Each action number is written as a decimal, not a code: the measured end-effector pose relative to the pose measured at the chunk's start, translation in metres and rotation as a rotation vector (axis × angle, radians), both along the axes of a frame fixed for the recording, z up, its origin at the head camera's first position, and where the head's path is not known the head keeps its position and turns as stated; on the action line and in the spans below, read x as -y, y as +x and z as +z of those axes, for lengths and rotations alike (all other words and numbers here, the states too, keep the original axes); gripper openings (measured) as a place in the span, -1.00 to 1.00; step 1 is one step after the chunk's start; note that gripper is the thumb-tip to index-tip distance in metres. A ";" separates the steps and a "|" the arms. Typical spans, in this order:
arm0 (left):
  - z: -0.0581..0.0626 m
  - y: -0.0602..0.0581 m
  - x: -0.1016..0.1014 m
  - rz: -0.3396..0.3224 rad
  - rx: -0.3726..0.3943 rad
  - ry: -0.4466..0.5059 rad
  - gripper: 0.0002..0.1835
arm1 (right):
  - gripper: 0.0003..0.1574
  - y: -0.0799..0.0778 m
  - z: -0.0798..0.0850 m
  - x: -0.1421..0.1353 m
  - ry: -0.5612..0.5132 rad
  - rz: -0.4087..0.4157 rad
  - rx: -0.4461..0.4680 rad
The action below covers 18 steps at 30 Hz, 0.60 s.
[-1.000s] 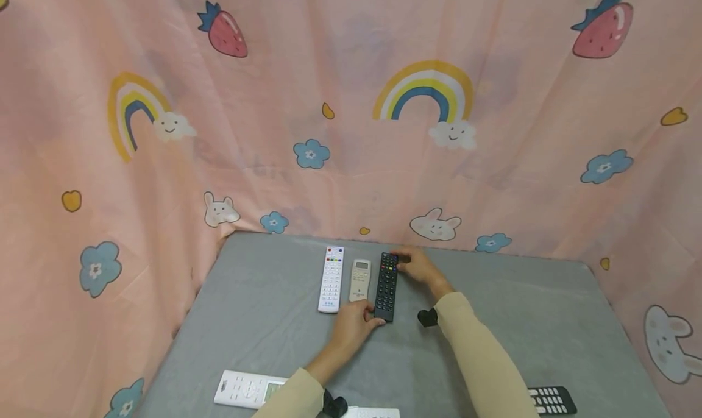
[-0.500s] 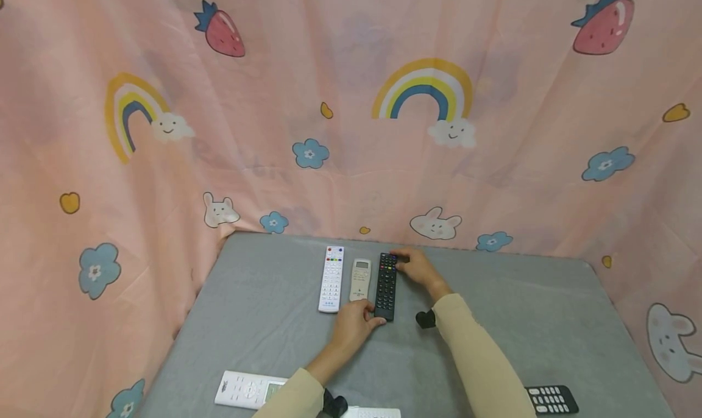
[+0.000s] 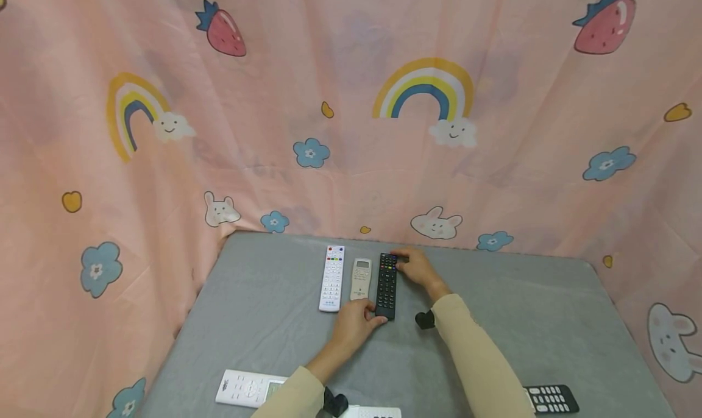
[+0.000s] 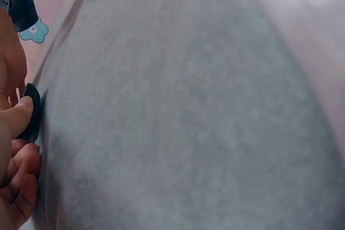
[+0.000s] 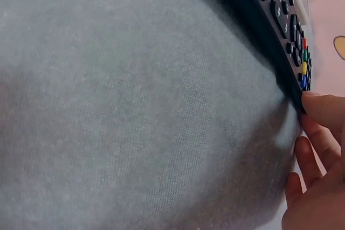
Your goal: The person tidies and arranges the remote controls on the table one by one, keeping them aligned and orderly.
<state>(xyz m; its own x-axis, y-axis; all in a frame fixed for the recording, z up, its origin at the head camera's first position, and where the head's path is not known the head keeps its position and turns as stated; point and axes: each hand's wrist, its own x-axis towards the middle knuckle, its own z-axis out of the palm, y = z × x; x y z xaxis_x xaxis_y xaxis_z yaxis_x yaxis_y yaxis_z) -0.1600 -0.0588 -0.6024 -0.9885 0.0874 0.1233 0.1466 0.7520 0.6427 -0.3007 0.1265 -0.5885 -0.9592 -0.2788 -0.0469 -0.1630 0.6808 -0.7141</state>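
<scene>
A black remote control (image 3: 386, 286) with rows of buttons lies lengthwise on the grey cloth, the rightmost of three side by side. At its near end my left hand (image 3: 352, 331) holds it, the thumb against the bottom edge and the fingers curled at the left corner. My right hand (image 3: 418, 268) pinches the far right corner; in the right wrist view the thumb (image 5: 323, 109) sits by the coloured buttons. Left of it lies a small beige remote control (image 3: 360, 278), its lower end close behind my left fingers. A white remote control (image 3: 331, 279) is farthest left.
Near the front edge lie a white remote control with a display (image 3: 241, 387), another white remote (image 3: 378, 412) partly behind the left wrist, and a black remote with pale buttons (image 3: 554, 399) beside the right sleeve. A pink patterned curtain (image 3: 351, 180) hangs behind the grey-covered table (image 3: 263, 326).
Both hands stay at the two ends of the black remote control, which has barely shifted. The head view itself moves very slightly.
</scene>
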 end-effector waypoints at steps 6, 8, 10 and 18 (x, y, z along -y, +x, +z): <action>0.001 0.000 0.002 -0.018 0.025 0.017 -0.67 | -0.49 0.001 0.003 -0.001 -0.008 0.004 0.014; 0.002 -0.001 0.003 -0.027 0.039 0.028 -0.69 | -0.49 0.002 0.006 -0.002 -0.013 0.005 0.024; 0.003 -0.001 0.004 -0.036 0.061 0.049 -0.71 | -0.49 0.003 0.009 -0.003 -0.015 0.005 0.041; 0.007 0.003 0.015 -0.086 0.096 0.117 -0.77 | -0.49 0.010 0.026 -0.009 -0.002 -0.001 0.086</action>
